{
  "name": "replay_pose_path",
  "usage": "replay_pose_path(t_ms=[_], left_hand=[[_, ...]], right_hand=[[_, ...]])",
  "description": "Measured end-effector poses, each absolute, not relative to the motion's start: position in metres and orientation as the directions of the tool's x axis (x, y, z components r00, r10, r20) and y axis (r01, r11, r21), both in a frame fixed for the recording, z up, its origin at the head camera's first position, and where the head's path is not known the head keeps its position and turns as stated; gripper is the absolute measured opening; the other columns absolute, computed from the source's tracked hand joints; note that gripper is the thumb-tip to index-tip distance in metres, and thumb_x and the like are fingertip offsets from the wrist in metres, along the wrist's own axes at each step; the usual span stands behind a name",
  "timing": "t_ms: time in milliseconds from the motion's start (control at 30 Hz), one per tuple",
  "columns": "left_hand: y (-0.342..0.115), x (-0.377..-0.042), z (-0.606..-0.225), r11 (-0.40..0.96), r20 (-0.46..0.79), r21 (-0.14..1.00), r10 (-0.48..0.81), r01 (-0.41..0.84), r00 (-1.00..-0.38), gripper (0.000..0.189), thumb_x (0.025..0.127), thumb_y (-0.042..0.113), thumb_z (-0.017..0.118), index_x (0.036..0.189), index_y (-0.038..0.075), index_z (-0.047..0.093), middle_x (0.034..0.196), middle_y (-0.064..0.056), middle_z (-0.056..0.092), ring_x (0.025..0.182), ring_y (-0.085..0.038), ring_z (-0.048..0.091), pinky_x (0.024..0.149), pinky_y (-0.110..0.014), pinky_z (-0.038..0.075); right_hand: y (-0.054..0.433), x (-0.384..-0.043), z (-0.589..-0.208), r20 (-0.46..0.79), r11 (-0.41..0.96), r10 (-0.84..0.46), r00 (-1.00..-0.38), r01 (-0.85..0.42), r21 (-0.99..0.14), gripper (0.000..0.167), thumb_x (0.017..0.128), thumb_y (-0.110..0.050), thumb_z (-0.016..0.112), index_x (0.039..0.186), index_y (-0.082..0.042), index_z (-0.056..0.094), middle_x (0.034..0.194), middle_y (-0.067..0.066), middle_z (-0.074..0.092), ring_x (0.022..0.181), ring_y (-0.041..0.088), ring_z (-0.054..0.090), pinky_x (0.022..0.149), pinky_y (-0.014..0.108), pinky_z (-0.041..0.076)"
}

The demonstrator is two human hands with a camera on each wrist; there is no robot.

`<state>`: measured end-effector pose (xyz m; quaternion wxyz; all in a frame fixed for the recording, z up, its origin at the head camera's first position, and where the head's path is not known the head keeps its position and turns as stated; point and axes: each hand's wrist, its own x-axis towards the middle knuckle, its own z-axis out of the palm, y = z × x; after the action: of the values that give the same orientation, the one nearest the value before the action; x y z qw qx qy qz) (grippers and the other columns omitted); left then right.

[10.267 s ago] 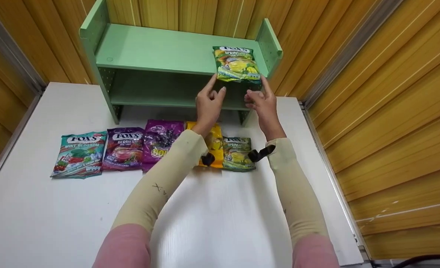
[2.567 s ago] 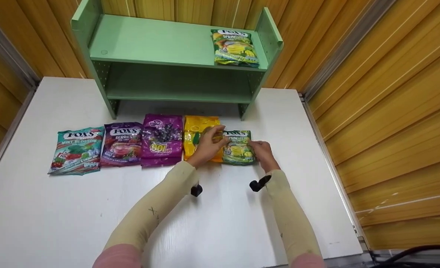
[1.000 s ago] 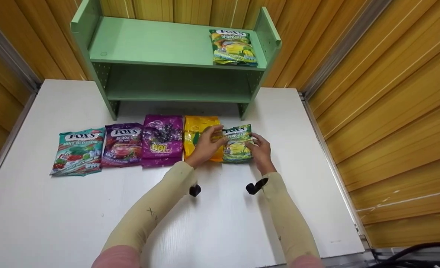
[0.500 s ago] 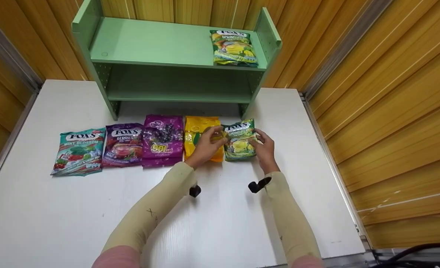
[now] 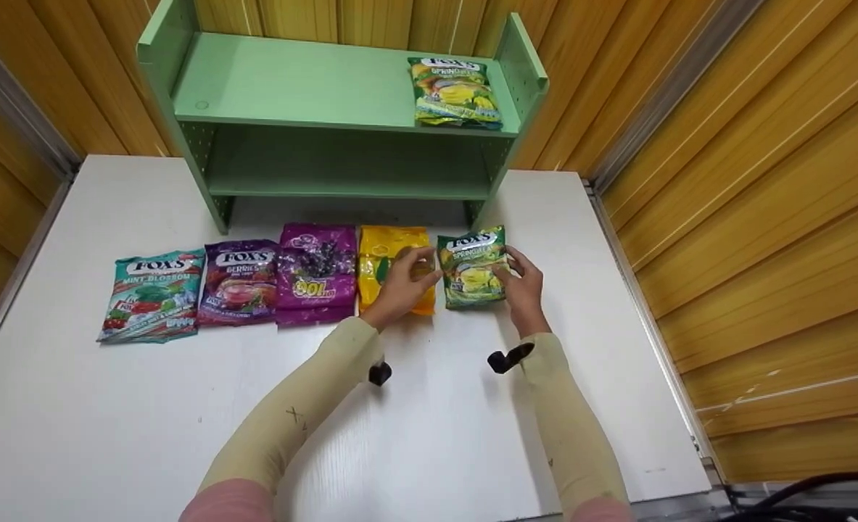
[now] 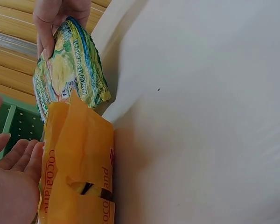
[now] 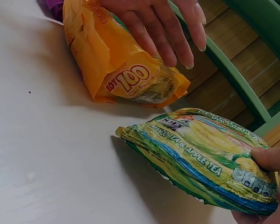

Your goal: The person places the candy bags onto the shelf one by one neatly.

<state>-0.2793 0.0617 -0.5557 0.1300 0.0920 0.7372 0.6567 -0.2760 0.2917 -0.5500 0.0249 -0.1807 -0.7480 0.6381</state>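
In the head view my right hand point(image 5: 524, 288) pinches the right edge of a green Fox's candy bag point(image 5: 471, 272), thumb on its front. The right wrist view shows this bag point(image 7: 200, 154) tilted, its lower edge seemingly just off the table. My left hand point(image 5: 401, 288) hovers over a yellow candy bag point(image 5: 394, 238), fingers extended and gripping nothing; whether it touches that bag I cannot tell. The left wrist view has the yellow bag point(image 6: 79, 163) standing on the table beside the left palm point(image 6: 11, 191). A small gap separates the green and yellow bags.
Left of the yellow bag lie a magenta bag point(image 5: 318, 272), a purple Fox's bag point(image 5: 238, 283) and a teal Fox's bag point(image 5: 154, 297). Behind stands a green two-tier shelf point(image 5: 298, 83), another green Fox's bag point(image 5: 455, 93) at its upper right. Wood-panelled walls point(image 5: 762, 239) enclose the white table point(image 5: 414, 420).
The lower green Fox's bag has been drawn rightward and tilted in my right hand, away from the yellow bag. Earlier both hands were at the upper shelf's bag. Lately my left hand has barely moved.
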Motion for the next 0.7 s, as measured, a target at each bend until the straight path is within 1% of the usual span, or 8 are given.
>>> replay_pose_path(t_ms=[133, 267, 333, 367, 433, 567, 600, 700], left_hand=[[0.062, -0.279, -0.555, 0.12, -0.07, 0.992, 0.305, -0.035, -0.95, 0.054, 0.095, 0.026, 0.063, 0.143, 0.013, 0.044, 0.144, -0.01, 0.048, 0.131, -0.025, 0.05, 0.109, -0.036, 0.044], [0.062, -0.279, -0.554, 0.116, -0.075, 0.992, 0.303, -0.042, -0.95, 0.052, 0.095, 0.026, 0.063, 0.143, 0.015, 0.045, 0.145, -0.01, 0.047, 0.132, -0.025, 0.05, 0.109, -0.036, 0.044], [0.062, -0.279, -0.554, 0.121, -0.09, 0.991, 0.303, -0.055, -0.949, 0.052, 0.095, 0.026, 0.062, 0.143, 0.017, 0.044, 0.146, -0.009, 0.047, 0.132, -0.023, 0.05, 0.109, -0.036, 0.044], [0.062, -0.279, -0.554, 0.117, -0.081, 0.992, 0.307, -0.046, -0.948, 0.052, 0.095, 0.026, 0.062, 0.143, 0.017, 0.045, 0.146, -0.009, 0.046, 0.132, -0.024, 0.049, 0.11, -0.036, 0.043], [0.062, -0.278, -0.555, 0.108, -0.06, 0.994, 0.311, -0.028, -0.948, 0.051, 0.096, 0.026, 0.061, 0.143, 0.017, 0.045, 0.146, -0.011, 0.046, 0.132, -0.025, 0.049, 0.11, -0.037, 0.043], [0.061, -0.278, -0.556, 0.092, -0.018, 0.996, 0.306, 0.011, -0.952, 0.046, 0.097, 0.024, 0.059, 0.141, 0.017, 0.046, 0.146, -0.013, 0.047, 0.131, -0.024, 0.05, 0.11, -0.037, 0.043], [0.061, -0.278, -0.556, 0.096, -0.024, 0.995, 0.301, 0.005, -0.953, 0.045, 0.098, 0.024, 0.058, 0.141, 0.018, 0.046, 0.145, -0.011, 0.047, 0.131, -0.022, 0.051, 0.11, -0.036, 0.043], [0.062, -0.278, -0.556, 0.1, -0.029, 0.995, 0.29, 0.0, -0.957, 0.046, 0.098, 0.028, 0.057, 0.142, 0.018, 0.045, 0.143, -0.006, 0.048, 0.13, -0.019, 0.051, 0.11, -0.035, 0.043]], right_hand=[[0.291, -0.276, -0.545, -0.202, 0.086, 0.326, -0.924, 0.241, -0.967, 0.049, 0.093, -0.011, 0.063, 0.141, -0.019, 0.051, 0.133, 0.01, 0.052, 0.099, 0.013, 0.055, 0.076, 0.02, 0.05], [0.29, -0.275, -0.538, -0.2, 0.052, 0.35, -0.915, 0.233, -0.971, 0.049, 0.093, -0.011, 0.063, 0.14, -0.019, 0.052, 0.134, 0.01, 0.052, 0.101, 0.013, 0.055, 0.078, 0.02, 0.051], [0.289, -0.274, -0.536, -0.201, 0.03, 0.357, -0.912, 0.226, -0.974, 0.049, 0.093, -0.011, 0.064, 0.14, -0.019, 0.053, 0.135, 0.01, 0.052, 0.104, 0.014, 0.055, 0.079, 0.02, 0.051], [0.289, -0.274, -0.535, -0.197, 0.022, 0.358, -0.913, 0.219, -0.975, 0.049, 0.093, -0.011, 0.064, 0.14, -0.019, 0.052, 0.136, 0.01, 0.051, 0.108, 0.014, 0.054, 0.08, 0.021, 0.05], [0.287, -0.273, -0.533, -0.194, 0.003, 0.359, -0.913, 0.209, -0.978, 0.05, 0.093, -0.012, 0.064, 0.141, -0.019, 0.052, 0.137, 0.01, 0.051, 0.109, 0.013, 0.053, 0.081, 0.02, 0.05], [0.282, -0.271, -0.529, -0.191, -0.036, 0.358, -0.914, 0.19, -0.981, 0.05, 0.093, -0.013, 0.064, 0.141, -0.019, 0.05, 0.137, 0.01, 0.052, 0.108, 0.012, 0.054, 0.079, 0.019, 0.051], [0.281, -0.271, -0.528, -0.195, -0.049, 0.358, -0.913, 0.19, -0.981, 0.05, 0.093, -0.013, 0.064, 0.141, -0.019, 0.051, 0.137, 0.009, 0.052, 0.105, 0.011, 0.056, 0.079, 0.018, 0.051], [0.278, -0.27, -0.525, -0.206, -0.081, 0.35, -0.914, 0.189, -0.979, 0.05, 0.094, -0.015, 0.063, 0.142, -0.021, 0.05, 0.142, 0.008, 0.049, 0.108, 0.012, 0.056, 0.08, 0.019, 0.052]])
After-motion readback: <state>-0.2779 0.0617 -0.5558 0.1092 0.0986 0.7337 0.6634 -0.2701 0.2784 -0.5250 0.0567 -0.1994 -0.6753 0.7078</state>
